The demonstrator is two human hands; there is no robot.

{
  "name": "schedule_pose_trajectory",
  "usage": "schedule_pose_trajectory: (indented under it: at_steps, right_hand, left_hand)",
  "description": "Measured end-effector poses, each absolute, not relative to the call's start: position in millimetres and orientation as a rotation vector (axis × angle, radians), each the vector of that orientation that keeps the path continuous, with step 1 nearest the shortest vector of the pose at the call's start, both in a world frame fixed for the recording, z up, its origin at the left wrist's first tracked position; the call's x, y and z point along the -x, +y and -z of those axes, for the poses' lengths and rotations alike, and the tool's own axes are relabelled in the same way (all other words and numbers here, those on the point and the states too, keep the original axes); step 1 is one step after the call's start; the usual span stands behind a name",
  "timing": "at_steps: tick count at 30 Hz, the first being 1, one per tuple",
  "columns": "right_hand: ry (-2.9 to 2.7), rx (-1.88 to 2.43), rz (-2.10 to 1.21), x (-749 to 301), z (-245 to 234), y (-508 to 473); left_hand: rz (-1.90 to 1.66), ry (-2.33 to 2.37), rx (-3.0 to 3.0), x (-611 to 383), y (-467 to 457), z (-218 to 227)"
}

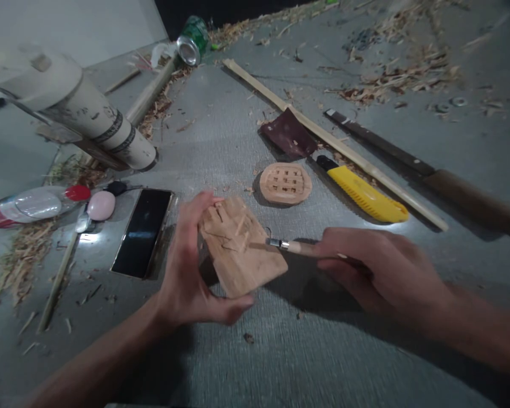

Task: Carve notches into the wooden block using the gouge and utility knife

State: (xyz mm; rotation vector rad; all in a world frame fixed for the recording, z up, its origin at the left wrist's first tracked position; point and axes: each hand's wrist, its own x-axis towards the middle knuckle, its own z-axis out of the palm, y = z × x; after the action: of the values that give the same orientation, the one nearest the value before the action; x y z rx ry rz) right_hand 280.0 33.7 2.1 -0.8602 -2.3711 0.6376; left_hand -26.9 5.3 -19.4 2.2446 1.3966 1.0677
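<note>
Head view, centre of frame: left hand (187, 266) wraps the wood block (238, 249) from its left edge, thumb under the lower corner, fingers up along the side. Block is tilted, carved face up w/ cut grooves. Right hand (374, 272) at centre-right is clenched round a small carving tool (289, 246); its metal tip touches the block's carved face.

Just above the block: round carved wood disc (285, 183) w/ grid pattern. Right of that, yellow utility knife (365, 195), sandpaper piece (288, 133), long bamboo strip (335, 144) & a big wood-handled knife (429, 170). Left of block: phone (142, 232), pink oval object (101, 205), plastic bottle (34, 204). Upper left: bamboo tube (85, 113), green can (193, 41). Shavings scattered on the grey floor (280, 351).
</note>
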Motion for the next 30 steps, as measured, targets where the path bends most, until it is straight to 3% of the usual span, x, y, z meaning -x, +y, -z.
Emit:
schedule_pose_trajectory:
  at_steps: [30]
  right_hand:
    - [-2.436, 0.744, -0.641, -281, 14, 36]
  left_hand:
    - [-1.08, 1.204, -2.575, 21, 8, 11]
